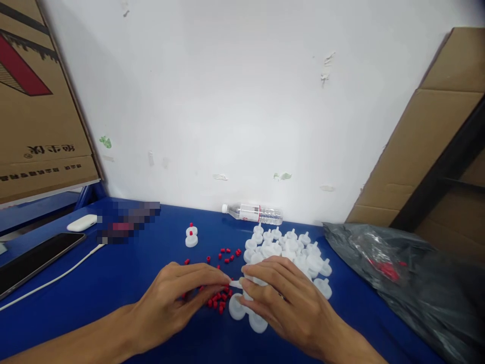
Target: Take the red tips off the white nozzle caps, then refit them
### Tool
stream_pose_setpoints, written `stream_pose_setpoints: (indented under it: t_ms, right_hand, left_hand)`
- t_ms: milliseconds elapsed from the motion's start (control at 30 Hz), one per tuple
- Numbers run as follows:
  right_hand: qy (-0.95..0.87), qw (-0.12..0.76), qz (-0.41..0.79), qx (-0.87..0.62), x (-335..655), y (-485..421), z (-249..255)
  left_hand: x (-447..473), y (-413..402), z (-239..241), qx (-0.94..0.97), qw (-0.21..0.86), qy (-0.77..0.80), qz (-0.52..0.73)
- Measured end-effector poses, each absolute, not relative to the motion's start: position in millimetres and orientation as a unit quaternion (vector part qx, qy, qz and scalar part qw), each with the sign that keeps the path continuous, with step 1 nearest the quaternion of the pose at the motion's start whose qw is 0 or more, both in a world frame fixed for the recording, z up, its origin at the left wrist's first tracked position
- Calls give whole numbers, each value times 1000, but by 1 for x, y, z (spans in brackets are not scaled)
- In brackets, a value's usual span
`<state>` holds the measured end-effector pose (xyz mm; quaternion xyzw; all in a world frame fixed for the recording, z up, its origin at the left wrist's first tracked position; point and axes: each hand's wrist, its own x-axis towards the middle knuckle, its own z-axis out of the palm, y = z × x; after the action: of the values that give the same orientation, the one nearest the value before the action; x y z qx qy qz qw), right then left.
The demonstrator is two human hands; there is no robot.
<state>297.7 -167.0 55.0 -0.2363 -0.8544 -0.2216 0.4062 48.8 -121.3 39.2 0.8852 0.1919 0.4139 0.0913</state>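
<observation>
My right hand (290,298) grips a white plastic nozzle cap (236,284), its narrow spout pointing left. At the spout's tip, the thumb and fingers of my left hand (182,293) are pinched together; what lies between them is hidden. Small red caps (221,298) are scattered beneath and behind my left hand. More white nozzle caps (291,245) form a pile behind my right hand, with a few (258,322) lying just below the fingers. Farther back on the left stand two white nozzle caps with red tips (191,239), one behind the other.
A clear plastic bottle (257,213) lies along the wall. To the right is a dark plastic bag (401,283) with a clear bag of red pieces (389,270). A phone (38,258), a white case (82,222) and a white cable (56,278) lie left on the blue table (151,253).
</observation>
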Motion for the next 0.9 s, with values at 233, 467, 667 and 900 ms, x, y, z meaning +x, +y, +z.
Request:
stream_pose_setpoints:
  t_ms: [233, 467, 667, 900]
  right_hand:
    - [-852, 414, -228, -225, 293, -170, 51]
    - [-842, 440, -215, -226, 287, -170, 50]
    - [-843, 449, -203, -217, 282, -169, 45]
    - [-833, 468, -210, -207, 279, -175, 48]
  left_hand:
    - [49, -122, 34, 896, 58, 192, 397]
    - [46, -122, 33, 934, 102, 185, 289]
    - [45, -127, 34, 937, 133, 198, 254]
    - [46, -138, 42, 925, 157, 194, 286]
